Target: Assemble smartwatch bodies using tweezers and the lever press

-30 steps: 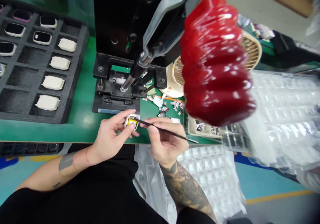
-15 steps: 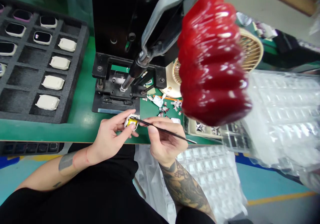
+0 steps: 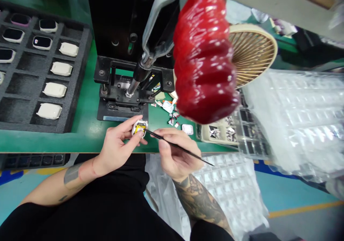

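The small rounded-square case (image 3: 139, 128) in my left grip (image 3: 116, 140) is white, yellow and black inside; the slim pointed tool (image 3: 188, 152) in my right grip (image 3: 180, 151) is black. My table (image 3: 88, 137) is green. At ten o'clock from the case, a dark grey foam tray (image 3: 77, 87) carries cream-white rounded pieces (image 3: 55, 90). At one o'clock from my right grip, a glossy ridged handle (image 3: 206, 62) is red, darker below.

Small white case with rounded corners (image 3: 133, 128): held in your left hand (image 3: 116, 144), its open side facing up at you.
Shiny yellow piece (image 3: 138, 129): sits inside the case, with some dark bits above it; your thumb covers its lower part.
Long, thin black stick-like tool (image 3: 179, 147): held slanting in your right hand (image 3: 180, 153).
Tool tip: at the case's right edge; too small to tell if it touches.
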A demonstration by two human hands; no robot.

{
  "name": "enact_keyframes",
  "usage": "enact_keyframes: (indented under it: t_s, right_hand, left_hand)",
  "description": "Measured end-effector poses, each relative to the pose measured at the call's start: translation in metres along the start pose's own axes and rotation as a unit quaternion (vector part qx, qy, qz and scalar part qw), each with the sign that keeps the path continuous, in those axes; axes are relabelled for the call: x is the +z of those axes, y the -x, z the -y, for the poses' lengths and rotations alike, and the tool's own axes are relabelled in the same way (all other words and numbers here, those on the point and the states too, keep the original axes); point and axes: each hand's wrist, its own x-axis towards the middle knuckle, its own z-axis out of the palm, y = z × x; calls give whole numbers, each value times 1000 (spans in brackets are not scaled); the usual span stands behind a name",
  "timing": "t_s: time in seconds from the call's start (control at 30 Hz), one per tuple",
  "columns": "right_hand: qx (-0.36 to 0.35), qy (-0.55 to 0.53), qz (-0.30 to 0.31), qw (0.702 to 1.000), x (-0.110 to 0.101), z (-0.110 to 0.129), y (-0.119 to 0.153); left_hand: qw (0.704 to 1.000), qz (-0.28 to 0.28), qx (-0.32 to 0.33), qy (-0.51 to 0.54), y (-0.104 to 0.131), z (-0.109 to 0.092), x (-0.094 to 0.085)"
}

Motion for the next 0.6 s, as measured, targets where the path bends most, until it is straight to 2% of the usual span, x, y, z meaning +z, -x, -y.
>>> enact_keyframes:
  t_s: [0.1,0.33,0.47,0.6]
  right_hand:
    - [-1,21,15,1000,1,-5,1]
    - [14,6,-1,1000,0,-12,3]
    - [1,-4,20,1000,1,-13,3]
    - [54,-14,1,998,4,-9,0]
  left_hand:
    - [1000,1,1,-4,0,0,0]
    - [1000,-4,9,1,-1,0,0]
    - [1000,-2,26,-8,1,2,-1]
    - [1000,-3,23,-12,2,2,-2]
